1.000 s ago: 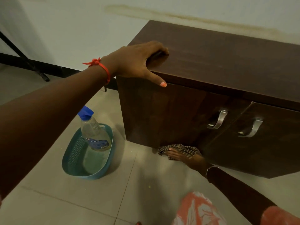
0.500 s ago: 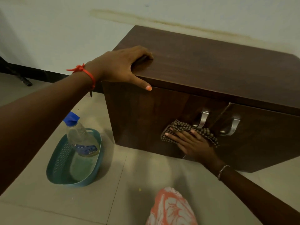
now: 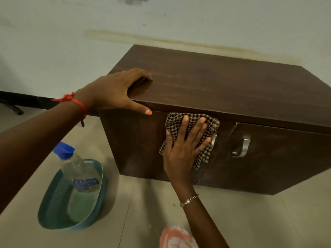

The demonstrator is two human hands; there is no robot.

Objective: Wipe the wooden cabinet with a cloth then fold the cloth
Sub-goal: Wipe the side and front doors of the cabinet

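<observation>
A low dark wooden cabinet (image 3: 223,83) stands against the wall, with two doors and metal handles. My left hand (image 3: 114,92) rests on its top left corner, thumb hanging over the front edge, holding nothing. My right hand (image 3: 184,149) presses a checked brown and cream cloth (image 3: 174,124) flat against the upper part of the left door. The cloth partly covers the left door handle (image 3: 214,140).
A teal plastic basket (image 3: 52,203) sits on the tiled floor left of the cabinet, holding a clear bottle (image 3: 80,174) with a blue cap. The right door handle (image 3: 241,147) is uncovered. Orange patterned clothing (image 3: 175,237) shows at the bottom edge.
My right hand has slid the cloth up the left door, from the bottom edge to just under the cabinet top. My left hand has stayed on the corner.
</observation>
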